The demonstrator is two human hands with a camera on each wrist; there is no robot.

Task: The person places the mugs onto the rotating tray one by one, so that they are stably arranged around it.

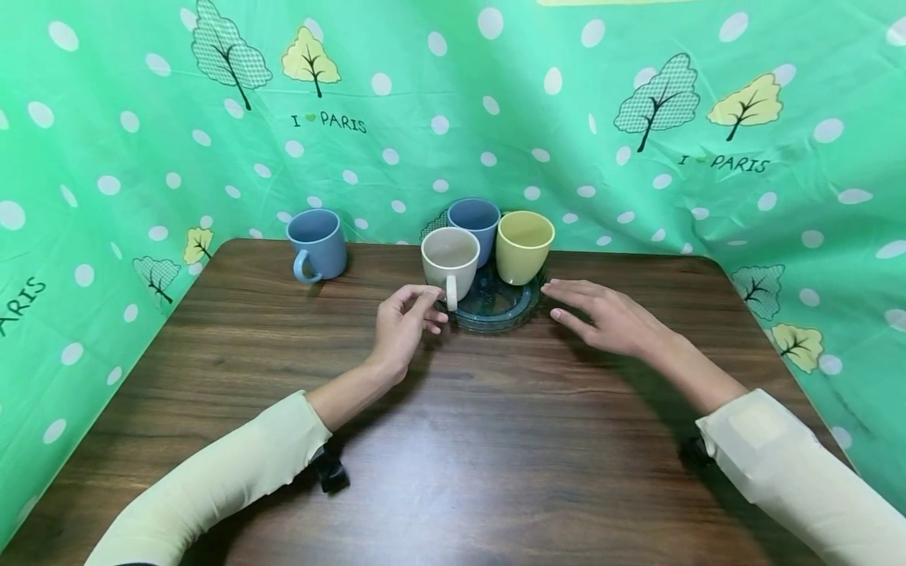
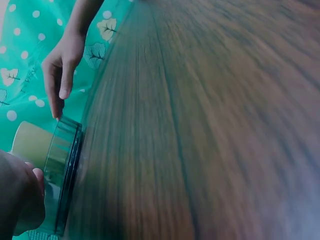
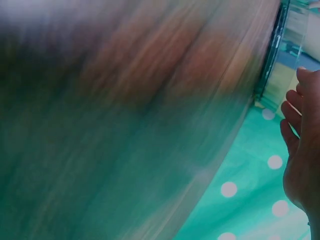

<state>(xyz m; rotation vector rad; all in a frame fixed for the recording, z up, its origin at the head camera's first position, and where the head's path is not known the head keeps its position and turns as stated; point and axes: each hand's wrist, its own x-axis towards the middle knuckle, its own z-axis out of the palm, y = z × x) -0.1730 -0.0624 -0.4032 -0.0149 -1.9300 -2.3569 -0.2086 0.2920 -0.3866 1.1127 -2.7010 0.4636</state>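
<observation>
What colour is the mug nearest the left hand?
That mug is off-white, shown best in the head view.

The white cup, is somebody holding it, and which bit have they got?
Yes, the left hand seems to be pinching the white cup by its handle.

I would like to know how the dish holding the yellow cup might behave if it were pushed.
The dish is probably stiff and perhaps breakable, since its clear wall looks like glass. Low and broad, it seems likelier to slide than tip. The yellow cup in it, rising above the wall, might wobble.
</observation>
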